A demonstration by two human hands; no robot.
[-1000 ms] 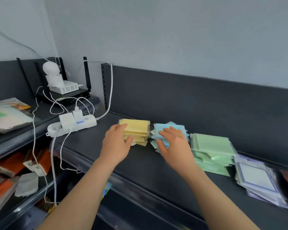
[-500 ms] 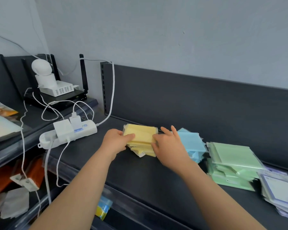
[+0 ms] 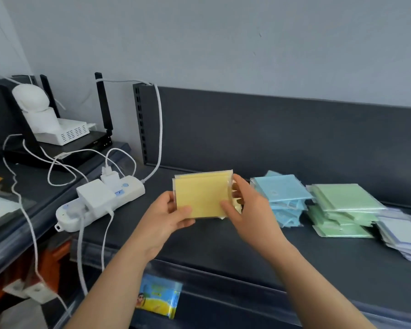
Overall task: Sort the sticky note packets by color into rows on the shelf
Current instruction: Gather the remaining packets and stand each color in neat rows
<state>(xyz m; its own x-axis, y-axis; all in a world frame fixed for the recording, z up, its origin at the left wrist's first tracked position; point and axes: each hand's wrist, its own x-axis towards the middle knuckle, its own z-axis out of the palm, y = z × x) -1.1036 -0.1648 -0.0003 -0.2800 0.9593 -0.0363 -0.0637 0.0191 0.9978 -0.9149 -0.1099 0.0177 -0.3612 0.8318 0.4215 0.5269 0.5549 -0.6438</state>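
L hand (image 3: 169, 217): grips left edge of yellow pkts (image 3: 201, 198), thumb in front, fingers curled behind.
R hand (image 3: 249, 210): pinches right edge, thumb in front.
Yellow pkts: held up off shelf (image 3: 223, 252), just left of blue pkts (image 3: 280, 188).
Further right: green pkts (image 3: 342, 200), then purple pkts (image 3: 403, 233).
Writing: print on top blue pkt too small to read.

Four packet stacks (yellow stack (image 3: 202, 198), blue stack (image 3: 280, 188), green stack (image 3: 342, 198), lilac stack (image 3: 401, 231)), one left hand (image 3: 166, 222), one right hand (image 3: 252, 210)
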